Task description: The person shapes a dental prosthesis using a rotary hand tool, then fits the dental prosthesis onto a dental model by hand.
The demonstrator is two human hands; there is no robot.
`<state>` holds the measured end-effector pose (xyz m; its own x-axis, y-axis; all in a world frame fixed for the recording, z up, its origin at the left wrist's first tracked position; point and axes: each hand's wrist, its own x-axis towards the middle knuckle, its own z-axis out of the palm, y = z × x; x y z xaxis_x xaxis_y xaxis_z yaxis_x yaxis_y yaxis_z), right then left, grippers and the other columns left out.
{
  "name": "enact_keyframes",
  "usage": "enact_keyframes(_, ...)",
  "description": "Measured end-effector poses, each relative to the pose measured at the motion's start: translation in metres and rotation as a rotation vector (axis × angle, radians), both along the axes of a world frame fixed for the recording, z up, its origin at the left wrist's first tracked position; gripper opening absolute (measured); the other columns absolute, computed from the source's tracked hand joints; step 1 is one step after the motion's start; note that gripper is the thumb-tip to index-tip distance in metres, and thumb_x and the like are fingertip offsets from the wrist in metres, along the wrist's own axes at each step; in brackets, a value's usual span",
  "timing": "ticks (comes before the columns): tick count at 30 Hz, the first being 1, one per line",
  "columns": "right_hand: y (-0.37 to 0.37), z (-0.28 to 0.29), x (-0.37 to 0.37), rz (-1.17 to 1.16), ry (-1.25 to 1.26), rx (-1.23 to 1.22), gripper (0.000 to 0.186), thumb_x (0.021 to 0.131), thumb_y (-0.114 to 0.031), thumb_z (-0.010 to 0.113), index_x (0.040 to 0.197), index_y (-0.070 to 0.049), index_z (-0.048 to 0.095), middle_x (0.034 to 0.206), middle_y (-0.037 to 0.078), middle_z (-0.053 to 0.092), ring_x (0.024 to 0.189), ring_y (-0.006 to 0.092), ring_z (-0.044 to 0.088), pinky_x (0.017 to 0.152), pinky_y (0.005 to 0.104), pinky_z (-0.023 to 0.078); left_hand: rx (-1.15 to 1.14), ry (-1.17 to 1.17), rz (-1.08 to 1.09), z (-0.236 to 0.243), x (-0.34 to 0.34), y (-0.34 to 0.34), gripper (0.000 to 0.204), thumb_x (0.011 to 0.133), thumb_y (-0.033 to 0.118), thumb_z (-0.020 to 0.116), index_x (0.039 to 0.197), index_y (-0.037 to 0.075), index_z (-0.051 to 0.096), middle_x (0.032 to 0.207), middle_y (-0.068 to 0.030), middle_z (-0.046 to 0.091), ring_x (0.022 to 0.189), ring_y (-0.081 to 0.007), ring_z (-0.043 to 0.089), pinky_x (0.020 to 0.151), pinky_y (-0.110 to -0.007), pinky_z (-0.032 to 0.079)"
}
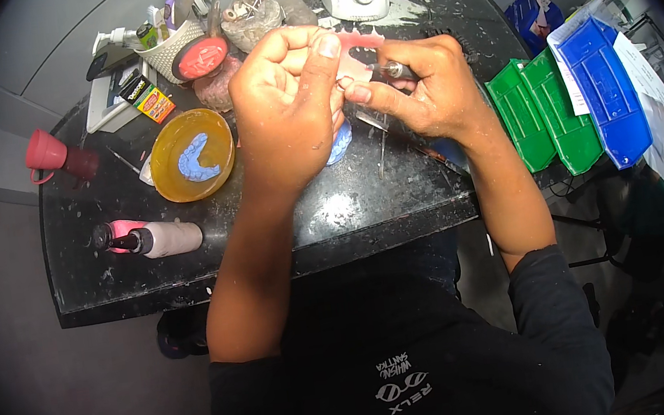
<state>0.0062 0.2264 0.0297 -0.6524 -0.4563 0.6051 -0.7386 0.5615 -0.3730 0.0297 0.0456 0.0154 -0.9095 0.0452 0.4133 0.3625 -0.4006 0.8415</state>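
Sitting left on the counter [270,244], a yellow bowl [168,176] holds a blue mold [198,159]; rightward, the left hand [284,104] pinches a pink plate [355,41], raised between both hands; the right hand [434,83] grips a metal tool [394,70] beside it. If a thumb slipped, the tool might gouge the thin edge.

My black shirt [448,342] bears white lettering [393,364]; a multicoloured box [147,98] near the worktop's [71,239] far-left edge bears printed lettering.
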Motion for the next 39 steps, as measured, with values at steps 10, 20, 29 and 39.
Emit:
enact_keyframes(10,-0.0010,-0.0005,-0.0003,0.004,0.001,-0.011,0.037,0.079,-0.043,0.083,0.078,-0.007,0.075,0.054,0.011,0.062,0.048,0.0267,0.063,0.046,0.0338,0.046,-0.007,0.062,0.068,-0.0034,-0.0017,0.0002,0.016,0.104,0.010,0.057,0.104,-0.005,0.061,0.064,-0.0038,0.060,0.045,-0.0027,0.046,0.038,-0.019,0.037)
enact_keyframes(20,-0.0016,-0.0008,0.0004,0.016,-0.060,-0.007,0.033,0.081,-0.040,0.081,0.083,-0.007,0.076,0.056,0.012,0.063,0.049,0.0259,0.065,0.046,0.0328,0.047,-0.009,0.086,0.090,-0.0026,0.0000,0.0004,0.015,0.104,0.009,0.057,0.106,-0.005,0.060,0.065,-0.0044,0.062,0.045,-0.0026,0.047,0.039,-0.019,0.037)
enact_keyframes(29,-0.0022,0.0017,0.0030,-0.005,-0.061,-0.014,0.035,0.082,-0.040,0.081,0.085,-0.005,0.075,0.063,0.013,0.068,0.053,0.0253,0.068,0.051,0.0309,0.052,0.021,0.049,0.101,-0.0022,0.0004,0.0035,0.016,0.104,0.009,0.056,0.105,-0.006,0.060,0.068,-0.0081,0.065,0.047,-0.0038,0.049,0.039,-0.020,0.039)
enact_keyframes(39,-0.0061,0.0028,0.0043,-0.035,-0.050,-0.066,0.034,0.082,-0.037,0.082,0.081,-0.005,0.074,0.060,0.012,0.067,0.052,0.0234,0.068,0.049,0.0304,0.051,0.054,0.085,0.113,-0.0045,0.0014,0.0035,0.013,0.103,0.006,0.055,0.106,-0.006,0.057,0.076,-0.0080,0.068,0.051,0.0001,0.049,0.043,-0.017,0.037)
